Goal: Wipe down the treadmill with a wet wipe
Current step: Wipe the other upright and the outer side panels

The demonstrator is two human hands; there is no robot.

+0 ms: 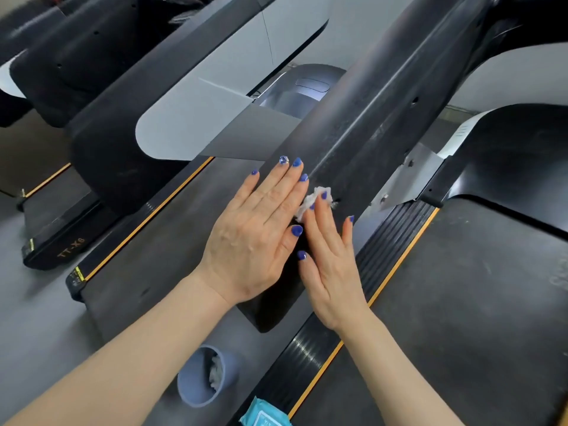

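Wet wipe [316,199] mostly hidden under right hand [330,256] fingers; blue wipes pack [266,415] cut off by bottom edge; bin [204,376] contents unclear.

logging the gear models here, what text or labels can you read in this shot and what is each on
"TT-X6": gold lettering on the black end cap of the neighbouring treadmill.
Yellow warning sticker on the rear corner of the treadmill being wiped: too small to read.
Wet wipe pack label: cut off and blurred, unreadable.
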